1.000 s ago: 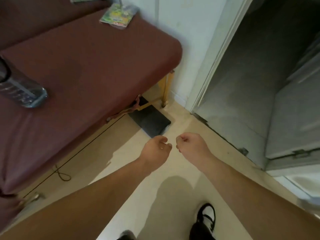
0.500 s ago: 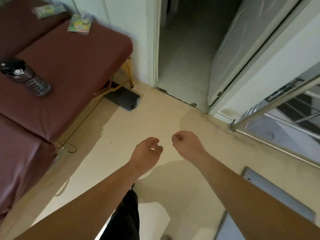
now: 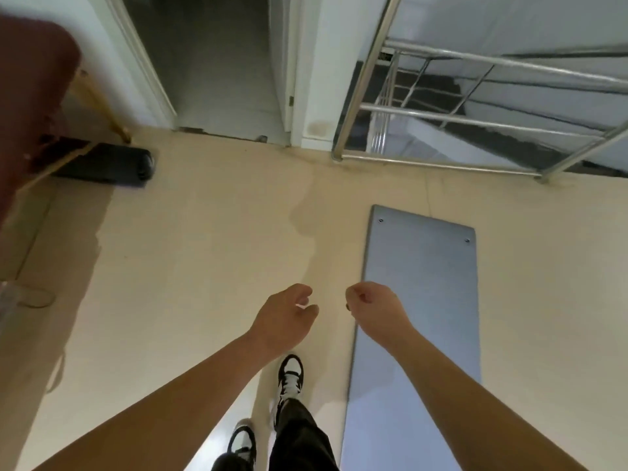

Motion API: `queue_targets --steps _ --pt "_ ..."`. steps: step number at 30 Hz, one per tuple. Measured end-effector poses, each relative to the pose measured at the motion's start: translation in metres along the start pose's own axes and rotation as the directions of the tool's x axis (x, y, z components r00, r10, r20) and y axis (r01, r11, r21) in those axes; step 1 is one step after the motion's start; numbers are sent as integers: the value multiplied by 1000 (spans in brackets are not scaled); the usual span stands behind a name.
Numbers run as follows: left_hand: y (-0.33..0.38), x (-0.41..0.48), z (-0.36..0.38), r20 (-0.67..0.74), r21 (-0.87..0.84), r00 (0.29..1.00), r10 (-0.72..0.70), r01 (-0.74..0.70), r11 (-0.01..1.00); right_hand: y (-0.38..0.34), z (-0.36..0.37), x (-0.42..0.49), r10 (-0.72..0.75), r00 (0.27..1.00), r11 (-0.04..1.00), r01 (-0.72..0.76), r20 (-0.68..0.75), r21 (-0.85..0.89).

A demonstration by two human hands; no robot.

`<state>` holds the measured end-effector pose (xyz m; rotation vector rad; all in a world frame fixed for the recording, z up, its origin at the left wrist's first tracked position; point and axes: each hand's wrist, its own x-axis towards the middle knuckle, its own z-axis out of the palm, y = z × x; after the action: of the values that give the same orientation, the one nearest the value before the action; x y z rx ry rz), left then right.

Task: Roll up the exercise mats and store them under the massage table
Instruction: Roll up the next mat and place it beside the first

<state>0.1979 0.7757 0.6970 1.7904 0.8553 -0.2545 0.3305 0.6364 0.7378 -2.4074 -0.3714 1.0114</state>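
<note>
Left hand (image 3: 282,321) loosely curled and empty, hovering over bare floor (image 3: 190,266) just left of the grey mat (image 3: 418,300); right hand (image 3: 377,311) likewise loosely curled, gripping nothing, held above the grey mat's left edge. Grey mat itself unrolled, flat on the pale beige floor, two small eyelets at its far corners, its near end running out of view. Left of the grey mat's near half, two black-and-white shoes (image 3: 289,375) and dark trouser legs. Well off to the far left of the grey mat, a rolled black mat (image 3: 108,166) lying on the floor, partly under the maroon massage desk (image 3: 30,113), its open end turned toward the grey mat, beside a slanted wooden leg (image 3: 102,103). Beyond the grey mat's far end, a steel railing (image 3: 475,117) guarding a stairwell with dark steps below. Far-left of that end, an open doorway (image 3: 217,62) with a white frame and a dim grey floor inside. Glossy sheen on the floor to the grey mat's left, and a thin cord (image 3: 34,297) looped near the desk's shadow.
</note>
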Motion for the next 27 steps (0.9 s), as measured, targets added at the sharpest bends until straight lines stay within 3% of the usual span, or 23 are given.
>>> queue_targets --steps 7,14,22,27 --pt "-42 -90 125 161 154 986 45 -70 986 158 14 -113 112 993 981 -103 -45 167" --pt "-87 -160 258 257 250 966 1 -68 966 306 33 -186 161 986 975 -152 -44 159" --pt "-125 -221 347 337 281 941 -18 -83 956 401 47 -251 235 967 958 -212 -101 195" --pt "-198 -225 389 397 377 918 -14 -150 914 454 97 -254 224 969 965 -205 -105 161"
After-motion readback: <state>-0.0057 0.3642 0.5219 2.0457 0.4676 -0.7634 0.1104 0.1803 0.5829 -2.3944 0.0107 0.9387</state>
